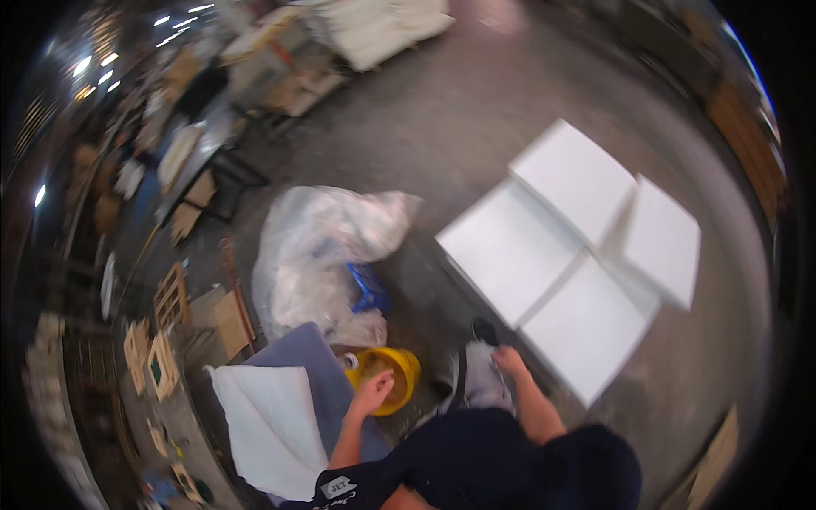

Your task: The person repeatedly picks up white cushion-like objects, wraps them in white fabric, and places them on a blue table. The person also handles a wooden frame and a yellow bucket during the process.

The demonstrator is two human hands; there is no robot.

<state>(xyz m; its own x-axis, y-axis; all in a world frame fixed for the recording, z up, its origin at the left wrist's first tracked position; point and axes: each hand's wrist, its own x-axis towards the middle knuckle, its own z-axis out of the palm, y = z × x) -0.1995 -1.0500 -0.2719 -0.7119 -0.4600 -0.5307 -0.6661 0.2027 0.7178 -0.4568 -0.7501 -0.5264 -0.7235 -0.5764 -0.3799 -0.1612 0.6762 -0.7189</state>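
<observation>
My left hand (374,393) hangs over the opening of a yellow bucket (409,374), whose inside looks brownish. Its fingers look bent, but blur hides whether anything is in them. Beside my grey trouser leg is my right hand (508,361), smeared by motion, with no object visible in it. Ahead and to the right, several large white foam-like slabs (586,327) lie in a low group on the floor. Left of the bucket, a folded white sheet (268,416) rests over a grey-blue pad (319,361).
A heap of clear plastic film (310,246) with a blue bundle (369,287) lies beyond the bucket. Small wooden frames (161,365) stand at the left. Farther off are a dark-legged table (212,161) and a stack of white sheets (382,30). Grey concrete floor (442,110) stretches ahead.
</observation>
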